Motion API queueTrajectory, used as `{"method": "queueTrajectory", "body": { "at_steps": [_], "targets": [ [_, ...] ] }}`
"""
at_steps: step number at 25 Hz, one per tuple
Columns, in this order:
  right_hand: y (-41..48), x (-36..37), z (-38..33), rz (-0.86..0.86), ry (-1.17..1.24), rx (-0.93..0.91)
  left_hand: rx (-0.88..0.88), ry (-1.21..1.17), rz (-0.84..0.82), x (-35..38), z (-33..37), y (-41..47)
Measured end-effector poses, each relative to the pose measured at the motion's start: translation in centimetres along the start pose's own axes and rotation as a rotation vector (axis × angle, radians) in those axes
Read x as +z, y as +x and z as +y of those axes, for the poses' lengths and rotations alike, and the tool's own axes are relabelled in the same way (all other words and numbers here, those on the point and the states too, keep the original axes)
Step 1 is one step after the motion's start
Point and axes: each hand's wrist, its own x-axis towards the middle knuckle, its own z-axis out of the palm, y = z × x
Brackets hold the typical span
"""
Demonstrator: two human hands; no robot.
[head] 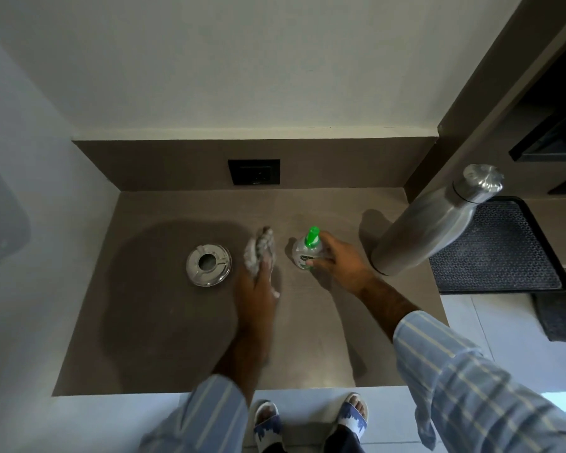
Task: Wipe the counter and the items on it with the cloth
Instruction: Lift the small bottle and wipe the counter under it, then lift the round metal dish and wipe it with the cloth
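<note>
On the brown worktop (164, 322), the left hand (257, 282) pressed the soft, crumpled cloth (258, 250) flat, fingers closed over it. The right hand (337, 259) wrapped the light, probably slippery plastic pump bottle (304, 253) at its body, beside the steel ashtray (209, 265).

A dim, soft-lit picture with bent edges

The light is low and a bit grey, and the wall at the top is the brightest part. The counter (164, 322) has a big dark patch on its left half and a pale shine near its front edge. Soft shadows lie beside the steel bottle (432, 223) and under both arms. The left hand (258, 289) and the cloth (258, 250) look smeared and blurry. The bottle leans out and the straight lines curve near the edges. The far left side is foggy and not sharp
</note>
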Motion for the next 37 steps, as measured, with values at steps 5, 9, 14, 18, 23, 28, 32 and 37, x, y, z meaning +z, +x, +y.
{"method": "queueTrajectory", "body": {
  "at_steps": [5,9,14,18,23,28,32,37],
  "targets": [
    [-0.1,0.7,-0.4,0.115,-0.135,-0.056,0.215,0.227,-0.198,6.0,0.2,-0.8],
    [0.1,0.3,-0.2,0.152,-0.170,-0.032,0.578,0.543,-0.319,3.3,-3.0,-1.5],
    [1.2,-0.3,-0.1,0.030,-0.145,-0.034,0.307,0.485,-0.237,1.7,-3.1,-0.2],
    [1.4,-0.9,-0.4,-0.052,-0.105,0.034,0.113,0.206,-0.019,-0.2,-2.2,0.2],
    [-1.4,-0.7,0.3,-0.148,-0.217,0.297,0.037,-0.033,0.343,-7.6,-0.2,2.8],
    [-1.3,8.4,-5.1,-0.325,0.291,0.333,-0.007,0.290,0.269,-13.9,-0.6,10.0],
    [3.3,15.9,-9.5,-0.165,0.632,0.534,-0.172,0.545,-0.049,-12.5,-3.0,13.4],
    [5.8,18.4,-11.8,-0.020,0.800,0.644,-0.215,0.585,-0.017,-12.2,-3.4,14.5]
  ]
}}
